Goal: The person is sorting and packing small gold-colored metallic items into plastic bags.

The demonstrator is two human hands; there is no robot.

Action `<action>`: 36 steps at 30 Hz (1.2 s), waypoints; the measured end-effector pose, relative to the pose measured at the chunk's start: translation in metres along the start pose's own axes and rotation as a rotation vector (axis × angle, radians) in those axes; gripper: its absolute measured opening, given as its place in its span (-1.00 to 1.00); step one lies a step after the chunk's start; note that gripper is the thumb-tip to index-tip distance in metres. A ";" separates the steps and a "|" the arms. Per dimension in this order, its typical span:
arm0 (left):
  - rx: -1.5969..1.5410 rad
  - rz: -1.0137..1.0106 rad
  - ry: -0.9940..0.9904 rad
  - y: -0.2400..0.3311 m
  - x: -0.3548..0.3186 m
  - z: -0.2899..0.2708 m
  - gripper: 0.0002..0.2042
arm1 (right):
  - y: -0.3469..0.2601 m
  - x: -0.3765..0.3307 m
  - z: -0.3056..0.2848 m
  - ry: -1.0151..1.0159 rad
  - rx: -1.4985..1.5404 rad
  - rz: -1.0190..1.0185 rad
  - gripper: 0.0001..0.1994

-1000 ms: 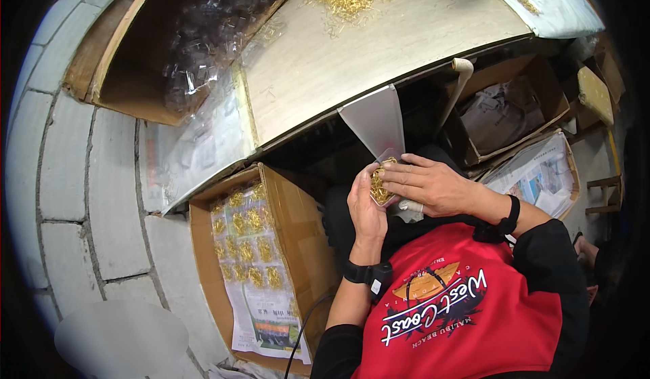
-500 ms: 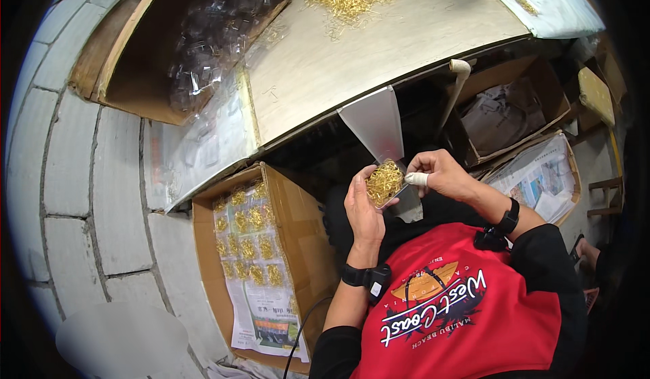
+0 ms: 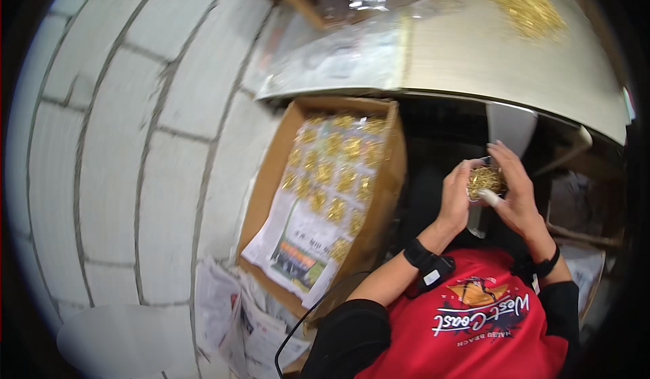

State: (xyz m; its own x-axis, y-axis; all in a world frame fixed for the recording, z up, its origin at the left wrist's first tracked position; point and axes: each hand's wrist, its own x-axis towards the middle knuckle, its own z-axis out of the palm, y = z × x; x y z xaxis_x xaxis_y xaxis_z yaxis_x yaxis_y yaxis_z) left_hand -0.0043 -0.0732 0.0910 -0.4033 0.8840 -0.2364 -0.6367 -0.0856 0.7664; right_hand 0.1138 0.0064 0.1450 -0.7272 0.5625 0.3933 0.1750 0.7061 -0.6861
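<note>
Between my two hands is a small clear box (image 3: 485, 180) filled with thin gold-coloured pieces like wire pins. My left hand (image 3: 455, 193) grips its left side. On the other side my right hand (image 3: 518, 193) is closed round it, with a white-wrapped thumb across the near edge. To the left stands a cardboard carton (image 3: 398, 169) lined with newspaper (image 3: 284, 243), holding rows of similar gold-filled clear boxes (image 3: 323, 172). A heap of loose gold pieces (image 3: 527, 10) lies on the pale worktable (image 3: 453, 60).
A blurred cardboard box of clear plastic cases (image 3: 365, 0) stands at the table's far left. A white chute-like panel (image 3: 509, 125) hangs at the table's front edge. Crumpled newspapers (image 3: 237, 311) lie on the tiled floor beside the carton. A black cable (image 3: 298, 326) runs past my left arm.
The view has swung left, toward the carton. My right hand has gone from fingertips at the box's edge to closing round its side. The box stays in my left hand.
</note>
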 end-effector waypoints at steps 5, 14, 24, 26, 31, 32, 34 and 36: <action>0.112 0.152 0.153 0.100 -0.028 -0.032 -0.68 | -0.020 0.021 -0.001 0.053 0.086 -0.050 -0.48; 0.425 0.081 0.738 0.205 -0.166 -0.202 -0.74 | 0.037 -0.005 0.006 -0.161 0.160 0.291 -0.48; 0.851 -0.187 0.884 0.146 -0.179 -0.263 -0.75 | 0.020 0.010 0.009 -0.441 -0.087 0.154 -0.56; 1.297 -0.073 0.710 0.131 -0.196 -0.325 -0.71 | 0.028 0.011 0.015 -0.464 -0.137 0.090 -0.56; 1.915 -0.117 0.558 0.147 -0.212 -0.314 -0.74 | 0.046 0.001 0.038 -0.509 -0.148 -0.006 -0.65; 1.879 -0.590 0.465 0.175 -0.191 -0.253 -0.65 | 0.051 0.000 0.035 -0.469 -0.080 -0.036 -0.67; 1.825 -0.031 0.657 0.176 -0.195 -0.280 -0.68 | 0.053 0.002 0.008 -0.324 -0.102 -0.025 -0.69; 1.848 0.124 0.596 0.201 -0.174 -0.266 -0.68 | 0.055 0.015 -0.022 -0.183 -0.138 -0.022 -0.71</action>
State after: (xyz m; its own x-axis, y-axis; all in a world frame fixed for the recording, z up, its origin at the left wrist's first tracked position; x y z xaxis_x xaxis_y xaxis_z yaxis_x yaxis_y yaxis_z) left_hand -0.2367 -0.3659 0.1273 -0.7732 0.6337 0.0248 0.6136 0.7377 0.2818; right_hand 0.1266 0.0635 0.1263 -0.8378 0.4679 0.2814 0.2377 0.7765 -0.5836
